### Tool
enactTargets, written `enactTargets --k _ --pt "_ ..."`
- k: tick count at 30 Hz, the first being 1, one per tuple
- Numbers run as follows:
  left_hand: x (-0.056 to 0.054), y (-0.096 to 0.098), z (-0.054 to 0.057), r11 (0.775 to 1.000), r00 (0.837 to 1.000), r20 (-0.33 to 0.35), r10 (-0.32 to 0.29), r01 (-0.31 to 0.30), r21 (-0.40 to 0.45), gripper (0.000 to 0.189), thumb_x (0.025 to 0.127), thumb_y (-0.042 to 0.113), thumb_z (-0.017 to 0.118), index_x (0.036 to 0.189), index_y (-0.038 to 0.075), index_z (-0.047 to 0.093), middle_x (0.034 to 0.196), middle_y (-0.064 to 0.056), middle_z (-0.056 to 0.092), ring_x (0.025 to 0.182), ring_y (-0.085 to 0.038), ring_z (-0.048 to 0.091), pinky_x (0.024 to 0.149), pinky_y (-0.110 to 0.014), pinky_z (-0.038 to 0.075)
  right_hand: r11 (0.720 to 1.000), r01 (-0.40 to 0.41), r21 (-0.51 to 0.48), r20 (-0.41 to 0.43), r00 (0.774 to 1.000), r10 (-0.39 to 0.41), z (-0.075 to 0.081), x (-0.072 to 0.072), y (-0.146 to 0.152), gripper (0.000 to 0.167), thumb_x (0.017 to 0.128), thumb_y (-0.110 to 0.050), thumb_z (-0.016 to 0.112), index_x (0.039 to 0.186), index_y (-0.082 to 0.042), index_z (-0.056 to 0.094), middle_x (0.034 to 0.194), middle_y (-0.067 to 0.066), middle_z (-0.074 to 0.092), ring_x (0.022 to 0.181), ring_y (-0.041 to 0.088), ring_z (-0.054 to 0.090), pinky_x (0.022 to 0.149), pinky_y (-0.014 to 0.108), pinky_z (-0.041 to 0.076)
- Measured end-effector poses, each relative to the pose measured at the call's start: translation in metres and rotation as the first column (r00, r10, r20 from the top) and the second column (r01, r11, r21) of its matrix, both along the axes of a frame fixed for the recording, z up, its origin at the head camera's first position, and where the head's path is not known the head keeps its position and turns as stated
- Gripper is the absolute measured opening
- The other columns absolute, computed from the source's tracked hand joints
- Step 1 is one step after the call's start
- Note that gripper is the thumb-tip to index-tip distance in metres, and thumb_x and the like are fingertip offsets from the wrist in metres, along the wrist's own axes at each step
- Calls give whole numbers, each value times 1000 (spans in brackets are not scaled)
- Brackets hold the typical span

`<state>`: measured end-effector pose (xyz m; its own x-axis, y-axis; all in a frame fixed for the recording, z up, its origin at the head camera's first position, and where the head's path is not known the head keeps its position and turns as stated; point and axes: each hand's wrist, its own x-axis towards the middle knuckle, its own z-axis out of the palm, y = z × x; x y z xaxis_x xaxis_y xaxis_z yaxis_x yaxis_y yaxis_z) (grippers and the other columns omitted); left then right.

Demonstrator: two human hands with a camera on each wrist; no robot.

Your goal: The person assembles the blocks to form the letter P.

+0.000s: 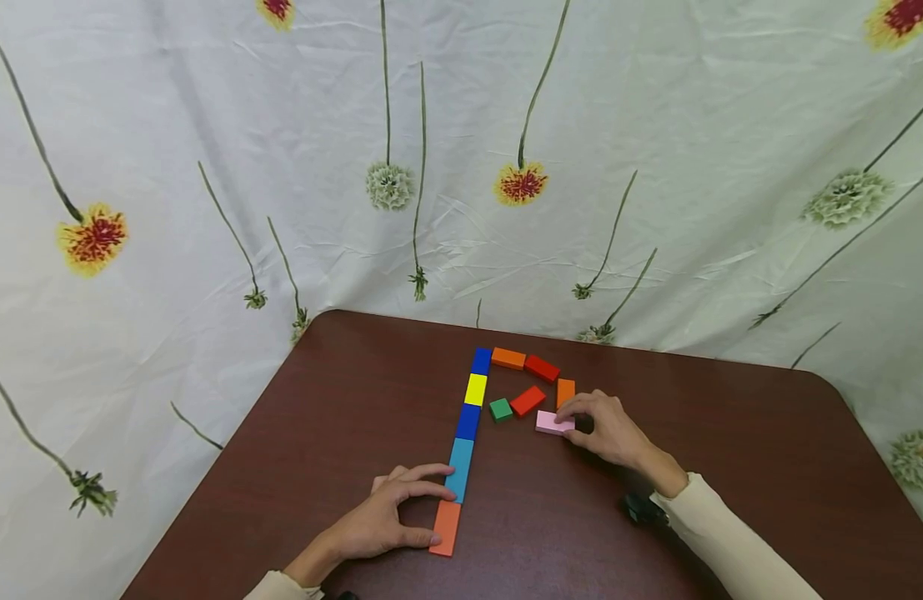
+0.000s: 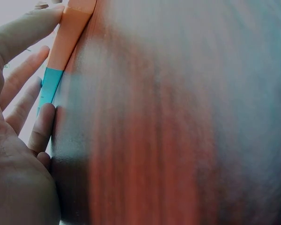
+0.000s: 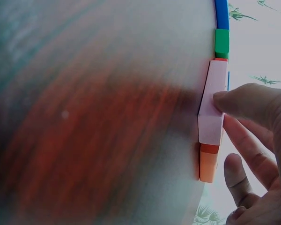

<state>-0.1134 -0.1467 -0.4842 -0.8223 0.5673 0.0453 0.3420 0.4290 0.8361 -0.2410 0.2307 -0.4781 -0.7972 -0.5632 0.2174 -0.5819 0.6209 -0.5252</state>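
Note:
My right hand (image 1: 607,429) pinches a pink block (image 1: 547,422) by its right end, thumb on the near side. In the right wrist view the thumb lies against the pink block (image 3: 212,101), and the other fingers are partly hidden behind. My left hand (image 1: 378,517) rests beside a straight row, its fingers extended and spread. Its thumb touches the coral block (image 1: 447,529) at the near end, and its fingertips reach the light blue block (image 1: 461,467). The left wrist view shows the thumb at the edge of the coral block (image 2: 70,37).
Farther up the row lie a blue block (image 1: 468,422), a yellow block (image 1: 476,389) and another blue block (image 1: 481,361). An orange block (image 1: 509,358), a red block (image 1: 542,367) and another orange block (image 1: 565,392) curve rightward. Inside lie a red block (image 1: 528,402) and a green block (image 1: 501,409).

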Motion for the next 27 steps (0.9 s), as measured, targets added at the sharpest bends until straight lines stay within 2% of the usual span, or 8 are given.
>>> enactTargets --k 10,23,27 --pt "0 0 1 1000 1000 23 3 -3 2 39 88 32 77 126 29 69 152 1 49 116 -13 40 88 -52 16 1000 -21 -13 7 1000 21 9 -3 -2 21 83 -12 80 103 -19 77 108 -4 73 96 19 55 82 43 34" --pt "0 1 3 1000 1000 -3 1 -1 -4 39 88 29 78 126 28 69 150 0 50 116 -12 40 88 -54 18 994 -78 -80 64 994 83 24 -10 -33 19 87 -12 77 106 -10 76 110 2 74 92 27 54 81 42 28" --pt "0 1 3 1000 1000 -7 1 -1 -4 39 88 29 78 126 27 69 150 -1 50 116 -12 41 89 -54 18 994 -83 -72 88 992 90 24 -12 -45 20 88 -10 76 107 -10 76 112 2 73 100 27 57 87 47 30"
